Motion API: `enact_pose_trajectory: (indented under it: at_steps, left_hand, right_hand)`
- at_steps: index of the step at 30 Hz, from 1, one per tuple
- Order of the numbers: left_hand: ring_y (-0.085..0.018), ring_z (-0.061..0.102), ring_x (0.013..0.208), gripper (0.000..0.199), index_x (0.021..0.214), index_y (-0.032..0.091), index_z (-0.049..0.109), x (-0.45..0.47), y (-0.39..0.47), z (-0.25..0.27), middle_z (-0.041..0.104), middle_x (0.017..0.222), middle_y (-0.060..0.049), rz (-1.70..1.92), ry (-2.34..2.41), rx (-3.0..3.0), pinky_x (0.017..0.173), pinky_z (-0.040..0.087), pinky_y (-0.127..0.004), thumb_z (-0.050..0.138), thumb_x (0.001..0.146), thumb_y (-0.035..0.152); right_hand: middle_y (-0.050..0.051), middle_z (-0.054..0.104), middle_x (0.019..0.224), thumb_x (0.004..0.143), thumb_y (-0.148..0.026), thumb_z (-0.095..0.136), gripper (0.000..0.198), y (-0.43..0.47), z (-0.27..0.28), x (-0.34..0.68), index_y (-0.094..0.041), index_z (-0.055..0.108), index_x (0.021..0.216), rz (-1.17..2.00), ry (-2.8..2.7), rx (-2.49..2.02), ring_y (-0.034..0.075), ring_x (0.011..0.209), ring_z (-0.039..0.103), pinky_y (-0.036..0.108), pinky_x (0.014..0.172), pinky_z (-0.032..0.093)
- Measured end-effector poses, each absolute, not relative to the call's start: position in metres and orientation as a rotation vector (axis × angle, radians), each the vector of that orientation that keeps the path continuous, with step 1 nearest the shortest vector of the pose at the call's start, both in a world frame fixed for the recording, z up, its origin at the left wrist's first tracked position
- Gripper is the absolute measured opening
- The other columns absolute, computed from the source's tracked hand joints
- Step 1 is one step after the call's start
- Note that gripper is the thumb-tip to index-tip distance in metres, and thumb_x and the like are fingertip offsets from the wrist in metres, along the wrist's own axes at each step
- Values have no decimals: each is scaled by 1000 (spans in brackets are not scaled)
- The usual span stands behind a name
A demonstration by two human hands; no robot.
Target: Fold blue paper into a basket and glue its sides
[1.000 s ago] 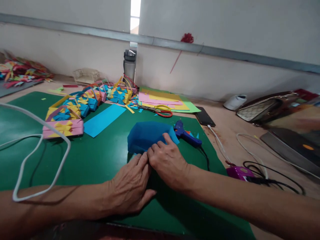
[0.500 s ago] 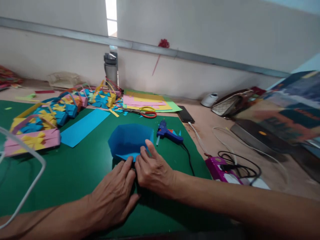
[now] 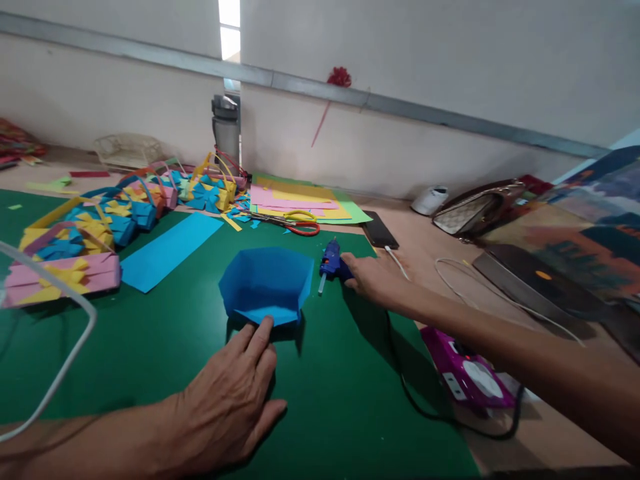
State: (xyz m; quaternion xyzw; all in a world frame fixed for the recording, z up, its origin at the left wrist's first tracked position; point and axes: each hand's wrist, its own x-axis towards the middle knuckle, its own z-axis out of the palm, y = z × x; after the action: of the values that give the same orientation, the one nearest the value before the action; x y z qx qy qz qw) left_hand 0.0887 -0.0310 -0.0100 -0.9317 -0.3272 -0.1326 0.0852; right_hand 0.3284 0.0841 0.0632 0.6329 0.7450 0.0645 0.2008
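A blue folded paper box (image 3: 267, 273) stands on the green board, its near flap bent outward. My left hand (image 3: 233, 383) lies at its near side, fingers stretched out with the tips touching that flap and the thumb apart. To the right, my right hand (image 3: 373, 277) has its fingers wrapped round the handle of a blue hot glue gun (image 3: 330, 259). A clear glue stick pokes out of the gun's back end, and its nozzle points away from me. Most of the handle is hidden by the hand.
Small paper baskets (image 3: 133, 213) with bows stand at the left, beside a blue paper strip (image 3: 173, 252). Scissors (image 3: 303, 223) and coloured sheets (image 3: 295, 201) lie behind the box. A phone (image 3: 380, 230), a purple power strip (image 3: 465, 373) with cords and a white cable (image 3: 83, 343) are near.
My right hand has left the box's near flap and moved right onto the glue gun's handle. My left hand has stayed at the flap. The view has shifted slightly.
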Motion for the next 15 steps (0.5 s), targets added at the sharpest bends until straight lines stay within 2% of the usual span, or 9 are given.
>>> enact_pose_trajectory:
  at_steps: [4, 9, 11, 14, 15]
  left_hand:
    - [-37, 43, 122, 45, 99, 3, 59, 89, -31, -11, 60, 110, -24, -360, -975, -2818, 92, 45, -45, 45, 88, 45]
    - [-35, 35, 129, 47, 103, 4, 59, 88, -31, -13, 59, 115, -23, -357, -1011, -2868, 96, 42, -44, 40, 90, 45]
    - [-36, 36, 128, 48, 103, 4, 58, 87, -30, -13, 55, 121, -25, -339, -1027, -2888, 95, 43, -45, 42, 90, 46]
    - [-38, 39, 126, 51, 102, 3, 58, 87, -29, -10, 50, 127, -28, -288, -1044, -2917, 93, 45, -46, 45, 87, 50]
    - [-39, 40, 124, 52, 102, 3, 58, 87, -28, -9, 49, 128, -29, -273, -1043, -2926, 92, 45, -47, 45, 87, 51]
  right_hand:
    - [15, 69, 86, 77, -13, 54, 41, 90, 52, 332, -10, 49, 118, 94, 2093, 1812, 28, 79, 65, 30, 60, 39]
    - [15, 66, 101, 84, -21, 42, 45, 92, 75, 341, -11, 40, 127, 46, 2237, 1974, 26, 84, 64, 32, 66, 44]
    - [12, 66, 99, 78, -28, 51, 41, 85, 96, 338, -15, 50, 117, -83, 2398, 2196, 26, 80, 63, 32, 64, 46]
    - [7, 66, 74, 77, -43, 52, 28, 64, 121, 336, -22, 62, 93, -250, 2495, 2305, 26, 65, 61, 34, 54, 45]
    - [5, 66, 71, 78, -45, 51, 27, 57, 122, 341, -24, 63, 91, -292, 2548, 2320, 25, 63, 61, 34, 53, 46]
